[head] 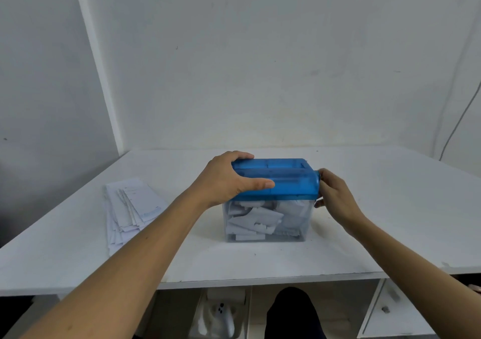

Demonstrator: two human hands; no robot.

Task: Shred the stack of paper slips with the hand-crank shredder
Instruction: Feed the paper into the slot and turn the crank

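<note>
A: Shredder (pixel 273 200): where's it found?
B: It's seen at ctr of the white table (pixel 364 208), upright, w/ its long side turned to the camera. A blue top (pixel 289 180) is seated on a clear bin (pixel 299 224). The bin is packed w/ white paper scraps (pixel 255 219).
A: Hands?
B: The blue top's left end is gripped by the left hand (pixel 226 180). Its fingers (pixel 242 155) are hooked over the far edge and the thumb is laid along the front face. The right hand (pixel 335 195) is held against the top's right end w/ fingers (pixel 324 176) curled. Whatever lies under them is hidden by the hand itself, so it can't be told whether sth is grasped.
A: Slips?
B: The stack of paper slips (pixel 132 208) is laid flat on the table, left of the shredder & apart from it, loosely fanned. Faint print is seen on the top ones, too small to be read. The stack is touched by neither hand.
A: Surroundings?
B: The table is backed by a white wall (pixel 260 65). A thin cable (pixel 460 120) is hung down that wall at far right. Below the table's front edge a blurred white object (pixel 221 312) is seen.
</note>
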